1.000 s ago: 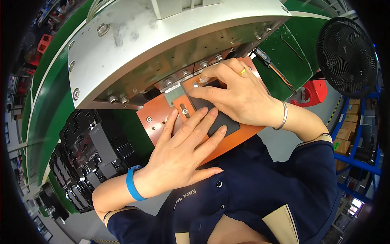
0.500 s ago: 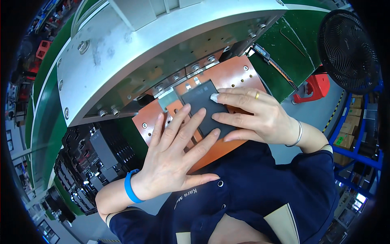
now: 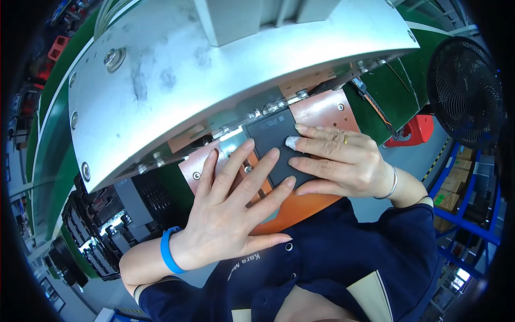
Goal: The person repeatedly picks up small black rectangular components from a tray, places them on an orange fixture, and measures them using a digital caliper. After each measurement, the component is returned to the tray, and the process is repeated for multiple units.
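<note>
A flat dark grey rectangular battery-like pack [image 3: 272, 132] lies on a copper-coloured fixture plate [image 3: 316, 110], its far edge close to the metal machine head. My left hand [image 3: 230, 209] is spread, with fingertips resting at the pack's left edge and on the plate beside it. From the right, my right hand [image 3: 343, 161] lays its stretched fingers over the pack's right side; one fingertip has a white covering. The palms hide part of the fixture and the pack's near right area.
A big silver metal machine head [image 3: 225, 80] overhangs the fixture. Black trays with grey packs [image 3: 131, 201] stand at left. Orange-handled calipers [image 3: 370, 99] lie on the green table at right, near a black fan [image 3: 465, 91] and a red object [image 3: 416, 131].
The view has shifted, so the machine head fills more of the picture. Both hands keep nearly the same pose on the pack.
</note>
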{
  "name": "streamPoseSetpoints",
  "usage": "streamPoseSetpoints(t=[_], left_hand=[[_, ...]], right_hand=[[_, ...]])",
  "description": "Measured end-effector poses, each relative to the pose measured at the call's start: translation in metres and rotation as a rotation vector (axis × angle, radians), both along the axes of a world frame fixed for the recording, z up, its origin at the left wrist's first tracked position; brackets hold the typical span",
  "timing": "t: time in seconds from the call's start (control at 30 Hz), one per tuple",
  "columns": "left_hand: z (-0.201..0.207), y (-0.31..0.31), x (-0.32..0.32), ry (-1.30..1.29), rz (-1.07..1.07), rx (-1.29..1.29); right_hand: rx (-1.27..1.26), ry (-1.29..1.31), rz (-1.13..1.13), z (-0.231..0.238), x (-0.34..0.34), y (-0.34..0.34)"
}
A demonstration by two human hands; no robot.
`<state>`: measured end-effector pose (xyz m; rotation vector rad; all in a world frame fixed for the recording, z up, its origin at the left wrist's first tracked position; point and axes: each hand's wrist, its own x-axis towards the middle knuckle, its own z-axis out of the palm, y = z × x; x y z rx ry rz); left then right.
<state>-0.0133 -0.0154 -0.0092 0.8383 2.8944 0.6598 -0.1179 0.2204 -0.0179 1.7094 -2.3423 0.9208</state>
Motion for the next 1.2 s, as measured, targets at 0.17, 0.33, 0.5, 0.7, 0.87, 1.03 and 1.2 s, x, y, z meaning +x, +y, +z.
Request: streamPoseSetpoints(t=[0.17,0.33,0.5,0.7,0.87,1.03,1.2], left_hand=[[0.0,0.0,0.0,-0.004,0.005,-0.006],[0.0,0.0,-0.001,-0.008,0.004,-0.003],[0.0,0.001,-0.001,0.0,0.002,-0.007],[0.0,0.002,0.0,0.018,0.007,-0.013],[-0.002,0.002,0.001,0.06,0.016,0.008],[0.0,0.001,0.001,0.049,0.01,0.048],[0.004,0.0,0.0,0.159,-0.019,0.132]], right_hand=[[0.004,0.01,-0.002,-0.001,0.0,-0.002],[0.01,-0.005,-0.003,-0.001,-0.001,-0.002],[0.012,0.002,-0.009,-0.002,0.0,-0.002],[0.023,0.003,-0.006,-0.002,0.001,-0.001],[0.111,-0.078,-0.051,0.007,0.017,-0.003],[-0.206,-1.034,-0.01,0.023,0.024,-0.001],[-0.386,-1.629,-0.369,0.046,-0.003,-0.004]])
